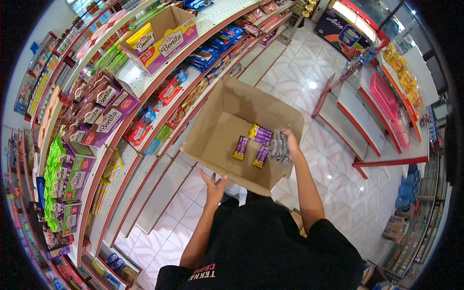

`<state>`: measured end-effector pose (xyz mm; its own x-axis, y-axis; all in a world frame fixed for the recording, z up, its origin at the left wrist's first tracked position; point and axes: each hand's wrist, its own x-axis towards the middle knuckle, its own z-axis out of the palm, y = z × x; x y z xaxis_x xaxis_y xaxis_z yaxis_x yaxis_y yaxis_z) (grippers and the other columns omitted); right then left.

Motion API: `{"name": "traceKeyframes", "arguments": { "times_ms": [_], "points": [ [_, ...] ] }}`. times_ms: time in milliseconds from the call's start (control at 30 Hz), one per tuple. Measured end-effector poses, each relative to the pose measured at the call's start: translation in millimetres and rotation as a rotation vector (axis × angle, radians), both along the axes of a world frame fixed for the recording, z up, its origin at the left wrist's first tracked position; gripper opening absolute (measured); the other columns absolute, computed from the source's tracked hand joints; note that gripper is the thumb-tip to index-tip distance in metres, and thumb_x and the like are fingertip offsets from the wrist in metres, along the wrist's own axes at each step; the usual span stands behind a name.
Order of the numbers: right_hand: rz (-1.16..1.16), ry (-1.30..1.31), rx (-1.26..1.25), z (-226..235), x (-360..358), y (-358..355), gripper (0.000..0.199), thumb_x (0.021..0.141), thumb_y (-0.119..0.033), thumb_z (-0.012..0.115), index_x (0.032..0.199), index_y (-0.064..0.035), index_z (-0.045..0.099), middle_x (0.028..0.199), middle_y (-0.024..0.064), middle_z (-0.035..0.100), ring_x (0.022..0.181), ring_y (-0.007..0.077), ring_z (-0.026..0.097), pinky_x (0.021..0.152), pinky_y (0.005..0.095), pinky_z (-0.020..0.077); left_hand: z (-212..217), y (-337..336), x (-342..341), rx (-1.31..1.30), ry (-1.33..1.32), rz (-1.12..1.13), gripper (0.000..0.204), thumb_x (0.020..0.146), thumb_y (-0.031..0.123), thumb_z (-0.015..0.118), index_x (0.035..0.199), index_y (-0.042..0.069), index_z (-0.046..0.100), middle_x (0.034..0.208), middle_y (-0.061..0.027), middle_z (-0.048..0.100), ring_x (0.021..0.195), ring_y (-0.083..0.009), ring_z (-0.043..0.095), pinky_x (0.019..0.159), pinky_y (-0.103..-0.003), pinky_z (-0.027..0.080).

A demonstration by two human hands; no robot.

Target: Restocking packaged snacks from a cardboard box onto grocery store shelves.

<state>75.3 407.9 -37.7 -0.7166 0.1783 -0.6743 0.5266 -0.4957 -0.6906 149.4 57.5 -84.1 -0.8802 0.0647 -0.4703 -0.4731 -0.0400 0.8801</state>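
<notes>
In front of me is an open brown cardboard box (212, 121). Several small purple-and-yellow snack packs (240, 147) lie on its bottom. Over the box's right side, my right hand (291, 143) is closed on a bunch of silvery-grey packets (279, 148); what they contain cannot be made out. My left hand (214, 187) is just outside the near left edge of the box, fingers spread and nothing in it. Whether its fingertips touch the cardboard is hard to tell.
A tiered shelf (140, 166) with red edges curves along the left. It carries a purple-and-yellow display carton (166, 43), brown snack packs (94, 104) and green packs (55, 179). At right stands another rack (348, 121) with a pink tray (386, 106). Tiled floor (328, 159) lies between.
</notes>
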Motion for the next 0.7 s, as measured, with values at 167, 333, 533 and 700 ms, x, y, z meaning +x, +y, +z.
{"name": "traceKeyframes", "arguments": {
  "times_ms": [167, 333, 533, 700],
  "points": [
    [0.39, -0.11, 0.592, -121.6, -61.8, 13.0, 0.08, 0.085, -0.068, 0.059, 0.115, 0.0056, 0.064, 0.121, 0.0208, 0.065, 0.114, 0.0315, 0.06, 0.097, 0.0427, 0.0445, -4.5, 57.6, -3.4, -0.05, 0.109, -0.024, 0.104, 0.09, 0.011, 0.067, 0.155, 0.018, -0.015, 0.15, -0.0191, 0.033, 0.127, -0.0292, 0.047, 0.098, -0.04, 0.046],
    [1.134, -0.202, 0.974, -189.7, -83.5, -29.8, 0.085, 0.083, -0.063, 0.061, 0.137, 0.0014, 0.05, 0.141, 0.0259, 0.05, 0.128, 0.036, 0.05, 0.106, 0.0451, 0.0406, -2.7, 60.3, -1.2, 0.092, -0.109, 0.222, 0.091, 0.087, -0.003, 0.057, 0.156, 0.01, 0.0, 0.148, -0.0164, 0.036, 0.13, -0.0284, 0.043, 0.107, -0.037, 0.039],
    [1.012, -0.337, 0.714, -321.0, -78.8, -47.2, 0.091, 0.074, -0.061, 0.07, 0.137, 0.002, 0.05, 0.139, 0.0251, 0.051, 0.128, 0.0348, 0.051, 0.106, 0.0404, 0.0403, 4.4, 71.2, -8.0, 0.116, -0.184, 0.303, 0.091, 0.08, -0.01, 0.049, 0.158, 0.009, 0.006, 0.148, -0.0147, 0.038, 0.133, -0.0271, 0.042, 0.108, -0.035, 0.038],
    [0.802, -0.626, 0.587, -384.5, -91.6, -58.4, 0.084, 0.071, -0.058, 0.077, 0.124, 0.0052, 0.062, 0.128, 0.0245, 0.062, 0.118, 0.0344, 0.06, 0.098, 0.0396, 0.0464, 16.3, 70.7, -12.2, -0.021, -0.226, 0.22, 0.091, 0.075, -0.012, 0.049, 0.157, 0.007, 0.014, 0.149, -0.0134, 0.038, 0.137, -0.0254, 0.038, 0.112, -0.034, 0.03]
  ]
}}
